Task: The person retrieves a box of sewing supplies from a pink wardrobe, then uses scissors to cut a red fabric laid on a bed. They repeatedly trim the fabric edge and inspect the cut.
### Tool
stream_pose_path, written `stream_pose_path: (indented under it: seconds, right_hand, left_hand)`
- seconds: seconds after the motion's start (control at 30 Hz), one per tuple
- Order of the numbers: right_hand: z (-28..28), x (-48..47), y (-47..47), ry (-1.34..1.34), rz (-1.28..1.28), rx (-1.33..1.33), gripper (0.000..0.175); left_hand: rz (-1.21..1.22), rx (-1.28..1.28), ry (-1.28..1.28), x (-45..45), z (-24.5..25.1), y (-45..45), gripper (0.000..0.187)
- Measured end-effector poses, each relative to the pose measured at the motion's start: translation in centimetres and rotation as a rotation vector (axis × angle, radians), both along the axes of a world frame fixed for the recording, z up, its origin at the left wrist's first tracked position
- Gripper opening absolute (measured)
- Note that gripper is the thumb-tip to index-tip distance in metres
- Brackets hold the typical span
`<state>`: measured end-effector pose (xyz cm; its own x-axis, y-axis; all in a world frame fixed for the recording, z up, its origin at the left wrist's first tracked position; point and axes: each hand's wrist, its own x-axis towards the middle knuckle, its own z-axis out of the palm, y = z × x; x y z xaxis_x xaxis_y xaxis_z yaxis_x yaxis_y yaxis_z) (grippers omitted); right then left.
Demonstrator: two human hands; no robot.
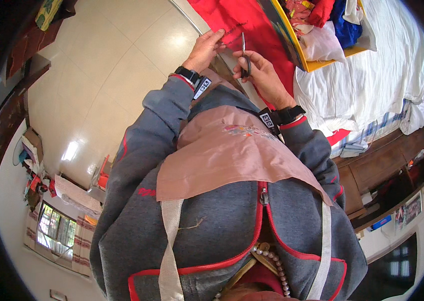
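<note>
My left hand (205, 49) is raised over the edge of a red cloth (230, 13), with thumb and fingertips pinched together. A thin dark strand (237, 28) runs from those fingertips across the red; its exact kind is hard to make out. My right hand (262, 71) holds small scissors (243, 47) by their dark handles. Their blades point away from me, look closed together, and stand a short gap to the right of the left fingertips. Below both hands, a pink apron (227, 150) covers my lap.
Right of the cloth, a yellow-edged box (311, 67) holds fabrics and a white bag on a bed with a white cover (332, 90). Wooden furniture (381, 161) stands at the right. Tiled floor (95, 67) stretches out on the left. A metal edge (187, 17) runs beside the red cloth.
</note>
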<state>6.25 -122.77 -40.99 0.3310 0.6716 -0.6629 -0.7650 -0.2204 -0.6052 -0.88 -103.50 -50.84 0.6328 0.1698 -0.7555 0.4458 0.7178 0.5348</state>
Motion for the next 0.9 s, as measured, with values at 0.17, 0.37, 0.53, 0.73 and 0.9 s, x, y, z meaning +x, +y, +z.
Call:
stream_pose_path:
  seconds: [0.17,0.37,0.53,0.73,0.9]
  right_hand:
    - [0.2,-0.2,-1.0,0.010,0.002,-0.006,0.037]
    - [0.3,0.1,-1.3,-0.116,0.043,-0.046,0.032]
    - [0.1,-0.1,-1.0,-0.166,0.058,-0.009,0.030]
    - [0.1,-0.5,-0.7,-0.131,-0.030,-0.033,0.030]
    - [0.1,-0.6,-0.1,-0.919,0.028,-0.288,0.041]
  left_hand:
    - [0.008,-0.011,-0.030,-1.2,1.8,0.9,0.023]
    - [0.009,0.002,-0.036,-1.6,3.4,1.1,0.025]
    - [0.002,-0.005,-0.075,-1.4,4.3,0.9,0.029]
    - [-0.063,0.055,-0.134,-0.5,5.3,0.3,0.022]
    - [-0.112,0.129,-0.042,0.2,5.9,0.0,0.020]
